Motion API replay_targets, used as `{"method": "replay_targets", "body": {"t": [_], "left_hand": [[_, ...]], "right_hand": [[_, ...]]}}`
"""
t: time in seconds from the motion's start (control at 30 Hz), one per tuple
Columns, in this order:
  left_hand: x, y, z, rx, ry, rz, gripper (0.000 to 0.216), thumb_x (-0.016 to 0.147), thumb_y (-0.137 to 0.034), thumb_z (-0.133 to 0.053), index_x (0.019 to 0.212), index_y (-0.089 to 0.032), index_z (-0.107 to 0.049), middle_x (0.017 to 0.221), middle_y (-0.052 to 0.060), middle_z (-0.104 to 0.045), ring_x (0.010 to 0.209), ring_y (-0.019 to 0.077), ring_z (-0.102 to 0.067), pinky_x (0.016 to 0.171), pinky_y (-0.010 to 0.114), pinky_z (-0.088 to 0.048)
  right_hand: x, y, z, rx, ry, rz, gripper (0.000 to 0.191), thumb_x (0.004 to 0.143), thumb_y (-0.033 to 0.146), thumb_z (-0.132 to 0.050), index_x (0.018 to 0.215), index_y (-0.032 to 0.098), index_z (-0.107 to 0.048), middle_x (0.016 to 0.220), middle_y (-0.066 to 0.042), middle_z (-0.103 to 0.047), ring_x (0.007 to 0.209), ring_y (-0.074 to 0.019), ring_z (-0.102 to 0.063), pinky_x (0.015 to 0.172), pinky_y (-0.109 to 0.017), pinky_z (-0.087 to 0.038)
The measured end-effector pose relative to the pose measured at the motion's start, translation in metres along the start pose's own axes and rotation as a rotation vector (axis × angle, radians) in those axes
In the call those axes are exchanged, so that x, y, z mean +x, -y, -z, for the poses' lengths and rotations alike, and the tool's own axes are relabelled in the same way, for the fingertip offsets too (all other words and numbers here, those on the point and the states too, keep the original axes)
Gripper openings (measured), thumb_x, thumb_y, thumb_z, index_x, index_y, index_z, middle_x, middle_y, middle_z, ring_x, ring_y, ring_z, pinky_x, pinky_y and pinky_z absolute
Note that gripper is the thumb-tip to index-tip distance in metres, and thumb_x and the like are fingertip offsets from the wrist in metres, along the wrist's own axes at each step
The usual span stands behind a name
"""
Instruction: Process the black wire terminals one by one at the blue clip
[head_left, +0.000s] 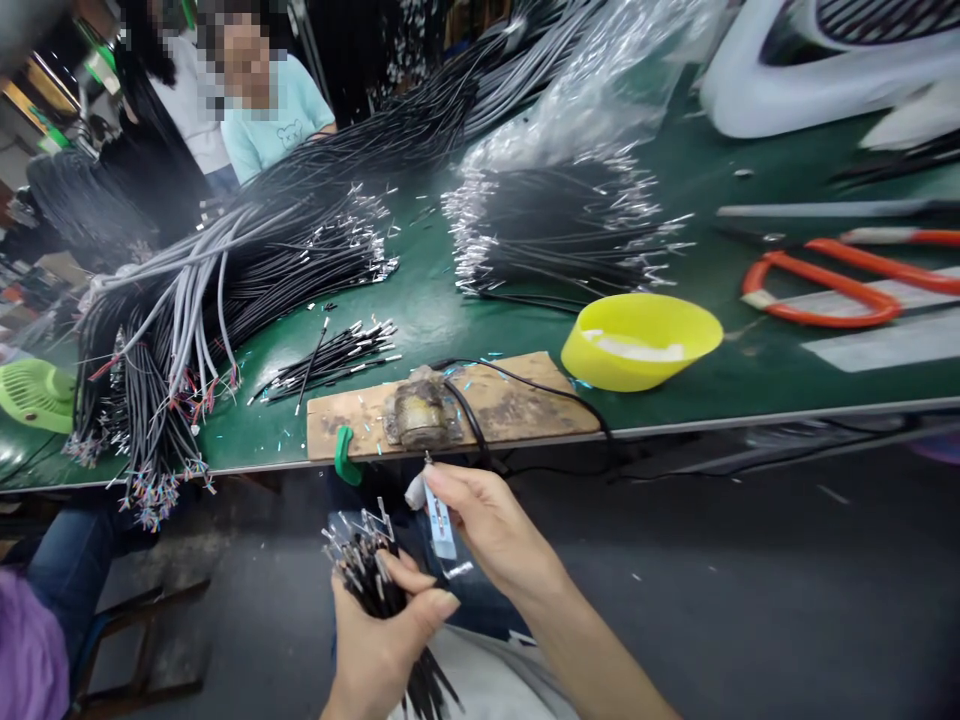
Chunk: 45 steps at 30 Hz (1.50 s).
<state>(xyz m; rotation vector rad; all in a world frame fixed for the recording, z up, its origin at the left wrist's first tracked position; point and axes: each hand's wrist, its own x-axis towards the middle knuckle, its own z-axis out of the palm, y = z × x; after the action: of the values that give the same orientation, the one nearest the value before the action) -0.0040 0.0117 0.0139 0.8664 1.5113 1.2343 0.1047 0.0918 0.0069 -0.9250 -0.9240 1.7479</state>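
My left hand point(386, 625) grips a bundle of short black wires point(367, 565) with bare metal tips pointing up, held below the table's near edge. My right hand point(480, 520) pinches a small tool with a light blue handle point(441, 522), its tip up near the worn wooden board point(517, 400) at the table edge. On that board sits a dull metal block point(420, 412) with a black cord running from it. A small pile of finished short wires point(337, 358) lies just behind the board.
A yellow plastic bowl point(637, 340) stands right of the board on the green table point(420, 290). Large heaps of black and grey cables point(225, 270) fill the left and back. Orange-handled scissors point(825, 280) lie at right. Two other people sit at the far left. A green fan point(34, 392) is at left.
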Motion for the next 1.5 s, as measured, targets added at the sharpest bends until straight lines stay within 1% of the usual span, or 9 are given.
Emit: {"method": "replay_targets", "body": {"t": [0.27, 0.5, 0.67, 0.83, 0.9, 1.0, 1.2, 1.33, 1.5], "left_hand": [[0.001, -0.002, -0.002, 0.022, 0.041, 0.011, 0.024, 0.058, -0.03, -0.078, 0.049, -0.017, -0.06, 0.055, 0.0, -0.052, 0.054, 0.014, -0.047, 0.055, 0.028, -0.042], [0.0, -0.004, 0.001, 0.018, 0.098, 0.037, 0.014, 0.061, -0.029, -0.076, 0.055, -0.028, -0.063, 0.059, -0.001, -0.058, 0.059, 0.0195, -0.053, 0.062, 0.034, -0.047], [-0.004, 0.003, 0.005, -0.045, 0.076, 0.104, 0.02, 0.054, -0.029, -0.081, 0.053, -0.022, -0.062, 0.059, 0.0, -0.057, 0.061, 0.0186, -0.054, 0.062, 0.032, -0.047], [-0.012, 0.018, 0.012, -0.107, 0.084, 0.217, 0.026, 0.055, -0.035, -0.081, 0.06, -0.015, -0.064, 0.052, -0.002, -0.052, 0.039, 0.007, -0.041, 0.038, 0.022, -0.032], [-0.015, 0.025, 0.015, -0.127, 0.105, 0.262, 0.029, 0.059, -0.039, -0.078, 0.065, -0.014, -0.066, 0.044, -0.004, -0.046, 0.032, 0.0045, -0.035, 0.034, 0.021, -0.024], [-0.016, 0.033, 0.019, -0.174, 0.131, 0.304, 0.034, 0.061, -0.045, -0.076, 0.068, -0.014, -0.066, 0.036, -0.006, -0.04, 0.03, 0.0044, -0.034, 0.034, 0.021, -0.023], [-0.017, 0.037, 0.024, -0.319, 0.19, 0.426, 0.043, 0.056, -0.051, -0.077, 0.067, -0.017, -0.053, 0.057, -0.001, -0.059, 0.031, 0.0, -0.033, 0.032, 0.018, -0.023], [-0.017, 0.035, 0.027, -0.383, 0.234, 0.516, 0.044, 0.057, -0.049, -0.078, 0.068, -0.018, -0.049, 0.059, -0.002, -0.058, 0.03, -0.0019, -0.03, 0.031, 0.016, -0.019], [-0.016, 0.036, 0.027, -0.415, 0.27, 0.572, 0.043, 0.056, -0.047, -0.079, 0.067, -0.017, -0.05, 0.056, -0.003, -0.054, 0.03, -0.002, -0.029, 0.032, 0.016, -0.017]], "right_hand": [[0.003, -0.003, -0.003, 0.031, -0.047, -0.032, 0.055, 0.058, 0.069, -0.063, 0.046, 0.017, -0.047, 0.044, 0.004, -0.042, 0.042, -0.0079, -0.034, 0.04, -0.023, -0.024], [-0.003, -0.013, 0.005, 0.081, -0.117, -0.042, 0.06, 0.06, 0.075, -0.056, 0.043, 0.018, -0.048, 0.041, 0.006, -0.034, 0.041, -0.0079, -0.029, 0.041, -0.024, -0.023], [-0.013, -0.021, 0.015, 0.023, -0.165, -0.011, 0.06, 0.064, 0.074, -0.053, 0.048, 0.016, -0.056, 0.04, 0.002, -0.043, 0.04, -0.0093, -0.034, 0.042, -0.025, -0.028], [-0.033, -0.032, 0.03, -0.176, -0.208, 0.066, 0.05, 0.072, 0.06, -0.057, 0.046, 0.018, -0.049, 0.045, 0.002, -0.043, 0.044, -0.0109, -0.037, 0.043, -0.025, -0.031], [-0.041, -0.034, 0.033, -0.233, -0.196, 0.085, 0.044, 0.075, 0.052, -0.059, 0.047, 0.019, -0.05, 0.047, 0.002, -0.043, 0.046, -0.0122, -0.04, 0.046, -0.025, -0.035], [-0.049, -0.034, 0.034, -0.248, -0.11, 0.074, 0.035, 0.077, 0.046, -0.059, 0.055, 0.019, -0.059, 0.05, 0.001, -0.048, 0.05, -0.0143, -0.046, 0.048, -0.025, -0.041], [-0.054, -0.039, 0.025, -0.13, 0.064, 0.102, 0.03, 0.075, 0.047, -0.062, 0.071, 0.017, -0.067, 0.066, -0.004, -0.056, 0.058, -0.0156, -0.054, 0.053, -0.025, -0.047], [-0.054, -0.047, 0.023, -0.093, 0.078, 0.167, 0.026, 0.076, 0.043, -0.064, 0.074, 0.018, -0.068, 0.067, -0.003, -0.056, 0.06, -0.0149, -0.054, 0.054, -0.023, -0.047], [-0.054, -0.052, 0.023, -0.079, 0.076, 0.135, 0.023, 0.076, 0.042, -0.064, 0.076, 0.018, -0.066, 0.068, -0.002, -0.055, 0.062, -0.0149, -0.054, 0.056, -0.023, -0.047]]}}
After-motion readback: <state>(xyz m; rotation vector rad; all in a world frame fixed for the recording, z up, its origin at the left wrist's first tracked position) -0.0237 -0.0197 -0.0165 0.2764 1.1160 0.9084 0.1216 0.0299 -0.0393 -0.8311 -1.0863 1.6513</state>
